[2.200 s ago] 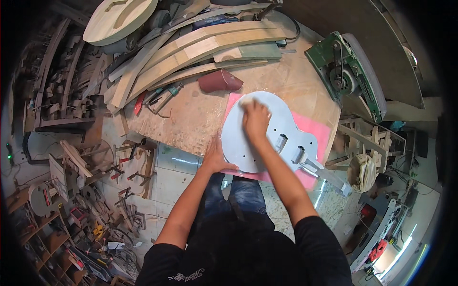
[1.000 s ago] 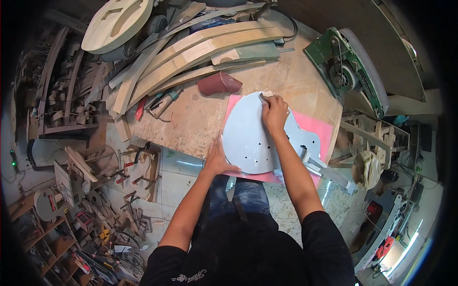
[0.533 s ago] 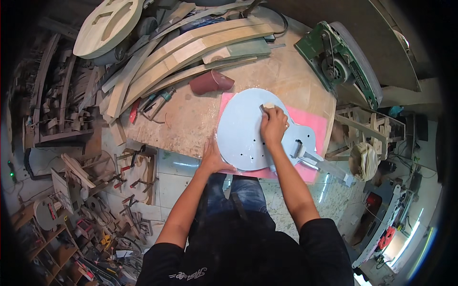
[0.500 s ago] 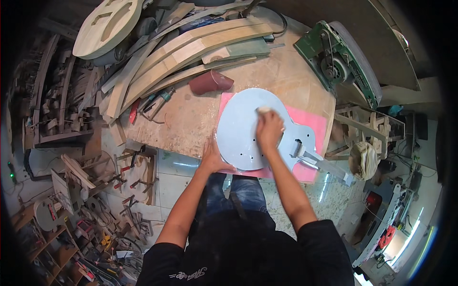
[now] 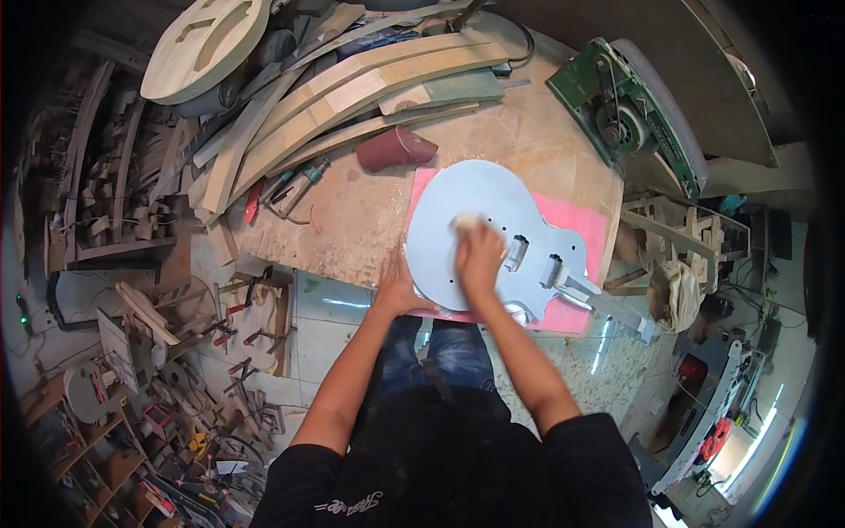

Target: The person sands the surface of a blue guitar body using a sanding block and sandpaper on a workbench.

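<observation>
Indoors, a pale blue guitar (image 5: 525, 224) lies flat on a pink sheet (image 5: 578, 216) on a wooden table (image 5: 352, 211), its neck (image 5: 607, 311) jutting past the edge. The left hand (image 5: 398, 289), thumb spread wide from the fingers, braces the rounded end; the right hand (image 5: 480, 262), blurred, curls its fingers around a small pale block (image 5: 464, 221) over the body. Stiff and probably fairly heavy, the guitar may prove slippery and easily scratched; its curved rim looks the surest hold, the slender neck the riskier one.
</observation>
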Available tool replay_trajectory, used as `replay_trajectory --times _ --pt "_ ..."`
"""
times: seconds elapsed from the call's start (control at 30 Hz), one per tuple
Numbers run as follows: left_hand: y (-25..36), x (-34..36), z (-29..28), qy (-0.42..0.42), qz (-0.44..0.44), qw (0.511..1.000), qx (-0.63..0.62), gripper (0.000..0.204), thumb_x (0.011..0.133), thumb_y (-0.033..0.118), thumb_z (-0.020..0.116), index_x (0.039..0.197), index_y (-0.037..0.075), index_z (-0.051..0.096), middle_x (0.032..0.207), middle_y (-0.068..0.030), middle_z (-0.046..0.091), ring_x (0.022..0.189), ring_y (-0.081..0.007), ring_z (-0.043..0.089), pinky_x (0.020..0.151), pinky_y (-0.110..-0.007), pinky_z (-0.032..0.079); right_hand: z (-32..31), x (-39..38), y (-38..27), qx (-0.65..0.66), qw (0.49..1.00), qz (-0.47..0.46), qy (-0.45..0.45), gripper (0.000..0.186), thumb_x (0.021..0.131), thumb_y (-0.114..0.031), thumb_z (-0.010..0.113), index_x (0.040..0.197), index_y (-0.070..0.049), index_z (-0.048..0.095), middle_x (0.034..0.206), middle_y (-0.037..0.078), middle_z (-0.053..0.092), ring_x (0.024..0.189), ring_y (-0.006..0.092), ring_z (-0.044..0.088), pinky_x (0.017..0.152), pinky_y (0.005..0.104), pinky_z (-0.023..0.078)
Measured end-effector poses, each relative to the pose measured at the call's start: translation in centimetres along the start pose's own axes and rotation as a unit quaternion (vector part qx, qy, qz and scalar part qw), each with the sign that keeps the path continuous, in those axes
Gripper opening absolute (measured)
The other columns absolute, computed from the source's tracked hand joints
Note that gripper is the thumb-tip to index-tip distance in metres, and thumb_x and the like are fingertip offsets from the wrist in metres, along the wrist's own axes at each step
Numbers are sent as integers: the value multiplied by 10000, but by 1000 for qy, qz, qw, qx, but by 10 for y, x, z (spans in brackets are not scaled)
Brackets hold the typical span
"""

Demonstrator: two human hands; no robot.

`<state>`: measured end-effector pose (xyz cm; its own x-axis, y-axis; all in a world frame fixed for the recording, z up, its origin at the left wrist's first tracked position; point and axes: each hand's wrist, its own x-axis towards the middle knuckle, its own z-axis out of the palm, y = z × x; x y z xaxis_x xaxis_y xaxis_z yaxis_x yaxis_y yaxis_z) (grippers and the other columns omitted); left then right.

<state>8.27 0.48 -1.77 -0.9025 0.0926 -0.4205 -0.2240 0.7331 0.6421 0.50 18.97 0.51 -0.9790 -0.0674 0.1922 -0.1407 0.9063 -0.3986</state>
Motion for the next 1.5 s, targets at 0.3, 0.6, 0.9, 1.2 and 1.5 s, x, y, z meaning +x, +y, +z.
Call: replay_trajectory --times 0.3,0.6,0.9,1.2,1.5 --pt "-2 2 6 10 4 1000 10 1734 447 530 1021 1647 -69 -78 1734 -299 95 1622 -421 123 1318 -528 112 -24 61 61 -24 1000 14 -13 293 957 -205 673 1204 -52 702 1305 195 667 1156 396 610 971 553 449" --pt "-18 3 7 -2 21 999 28 1714 461 548 1004 1623 -123 -63 1710 -347 118 1606 -469 129 1312 -539 100 -26 -59 31 26 986 -148 -75 323 909 -205 723 1224 -151 674 1398 166 633 1216 357 596 997 593 414" --pt "-13 4 8 9 28 999 25 1761 425 525 1024 1638 -79 -100 1723 -300 144 1613 -416 169 1308 -537 98 -16 -40 26 -29 999 35 -21 358 945 -214 685 1282 -97 666 1380 184 632 1205 395 580 1003 585 404" --pt "-17 6 7 -10 37 999 39 1768 429 568 1012 1633 -88 -103 1716 -300 174 1602 -427 192 1303 -531 126 -34 -3 60 -2 1000 -28 1 242 915 -207 731 1152 -164 715 1395 144 635 1241 353 588 999 565 406" --pt "-14 2 0 -15 34 998 43 1774 443 674 976 1640 -80 -93 1731 -302 114 1613 -435 142 1315 -512 99 -38 -106 22 99 988 -100 -64 265 904 -182 739 1166 -163 712 1405 159 622 1223 346 578 987 559 403"
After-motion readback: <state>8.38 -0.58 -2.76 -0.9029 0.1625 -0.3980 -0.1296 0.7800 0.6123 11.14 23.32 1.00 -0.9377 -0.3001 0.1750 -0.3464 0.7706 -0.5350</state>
